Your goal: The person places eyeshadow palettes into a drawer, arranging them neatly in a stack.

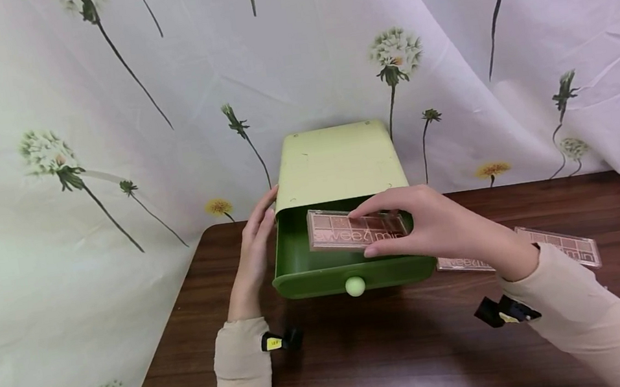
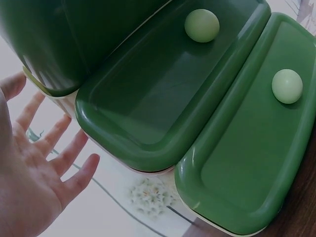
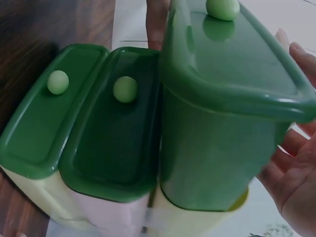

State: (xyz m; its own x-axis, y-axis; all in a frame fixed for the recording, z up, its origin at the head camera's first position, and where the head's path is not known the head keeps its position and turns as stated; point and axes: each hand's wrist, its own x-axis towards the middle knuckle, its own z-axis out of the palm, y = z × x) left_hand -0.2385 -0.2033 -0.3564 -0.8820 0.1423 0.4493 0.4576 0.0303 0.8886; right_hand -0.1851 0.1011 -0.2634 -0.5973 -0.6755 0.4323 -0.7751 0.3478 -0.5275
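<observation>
A small drawer cabinet [image 1: 338, 163] with a pale yellow top stands on the table, its green top drawer [image 1: 313, 284] pulled out. My left hand [image 1: 255, 246] touches the cabinet's left side; in the left wrist view its fingers [image 2: 74, 150] are spread and nearly straight. Between thumb and fingers, my right hand [image 1: 436, 216] pinches a clear-lidded eyeshadow palette [image 1: 329, 231] over the drawer opening, tilted slightly. The palette's right end is partly covered by that hand. In the right wrist view, the drawer hides the palette and part of the right hand [image 3: 296, 173].
Two similar palettes, one nearer [image 1: 463, 263] and one farther right [image 1: 572, 245], lie on the brown wooden table [image 1: 378, 354]. Below the open drawer are two closed drawers, a middle one [image 2: 148, 98] and a bottom one [image 2: 242, 153], with round knobs. A dandelion-print cloth [image 1: 321, 55] hangs behind.
</observation>
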